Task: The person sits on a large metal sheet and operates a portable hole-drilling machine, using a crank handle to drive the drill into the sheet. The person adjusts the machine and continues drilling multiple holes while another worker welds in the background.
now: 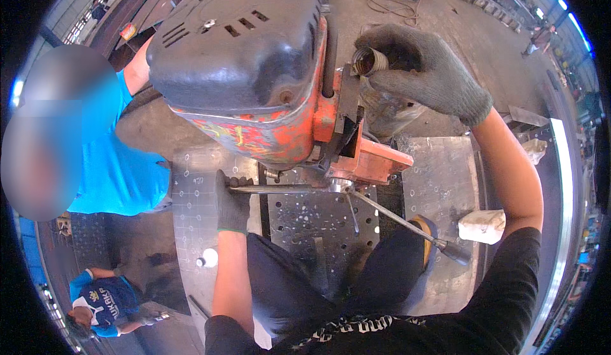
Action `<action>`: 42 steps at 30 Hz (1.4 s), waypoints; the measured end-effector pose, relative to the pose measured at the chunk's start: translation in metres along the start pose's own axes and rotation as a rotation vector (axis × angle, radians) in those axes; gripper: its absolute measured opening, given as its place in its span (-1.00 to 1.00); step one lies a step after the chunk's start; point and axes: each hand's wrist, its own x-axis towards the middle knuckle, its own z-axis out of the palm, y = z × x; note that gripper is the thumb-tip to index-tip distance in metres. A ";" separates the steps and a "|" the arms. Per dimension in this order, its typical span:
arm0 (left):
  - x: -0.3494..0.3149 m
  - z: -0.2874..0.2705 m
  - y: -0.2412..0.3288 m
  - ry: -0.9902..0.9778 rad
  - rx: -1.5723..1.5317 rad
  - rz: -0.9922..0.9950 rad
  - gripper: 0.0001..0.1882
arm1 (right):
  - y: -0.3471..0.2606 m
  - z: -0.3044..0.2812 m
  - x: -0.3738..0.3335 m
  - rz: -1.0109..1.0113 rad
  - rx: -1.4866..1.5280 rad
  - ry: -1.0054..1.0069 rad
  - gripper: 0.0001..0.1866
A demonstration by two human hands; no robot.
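Observation:
An orange drill machine [254, 126] with a black motor cover stands in front of me. My left hand [232, 205], in a grey glove, is closed round the end of one feed handle [280, 189]. This metal bar runs right to the hub [340, 186]. My right hand [426, 68], also gloved, is raised beside the machine's right side. Its curled fingers and thumb hold a ribbed, hollow cylindrical piece [369, 61], whose open end faces left. A second feed handle [404, 221] slants down right to a dark grip. The drill's tip is hidden.
Marked steel plates [439, 196] lie beneath the machine. A white block-like object [482, 226] rests at right, and a small white bottle [208, 257] stands at left. A co-worker in a blue shirt [121, 170] is close on the left; another person [108, 298] is farther off.

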 end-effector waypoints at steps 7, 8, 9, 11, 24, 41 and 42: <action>-0.009 0.010 -0.003 0.031 0.011 0.036 -0.58 | -0.009 -0.003 -0.002 0.042 0.016 0.002 -0.55; -0.009 0.010 -0.004 0.030 0.007 0.032 -0.59 | -0.010 -0.004 0.000 0.049 0.001 -0.001 -0.55; -0.009 0.010 -0.004 0.028 0.002 0.028 -0.59 | -0.012 -0.004 0.001 0.056 -0.013 -0.005 -0.55; -0.007 0.006 -0.003 0.030 -0.011 0.030 -0.60 | -0.022 -0.006 0.002 0.073 -0.054 -0.022 -0.54; -0.007 0.005 -0.004 0.072 -0.025 0.035 -0.62 | -0.033 -0.008 0.004 0.089 -0.101 -0.069 -0.56; -0.007 0.009 -0.002 0.079 -0.030 0.016 -0.61 | -0.028 -0.006 0.009 0.040 -0.073 -0.041 -0.57; -0.005 0.007 -0.002 0.076 -0.035 0.013 -0.61 | -0.027 -0.006 0.009 0.019 -0.076 -0.035 -0.57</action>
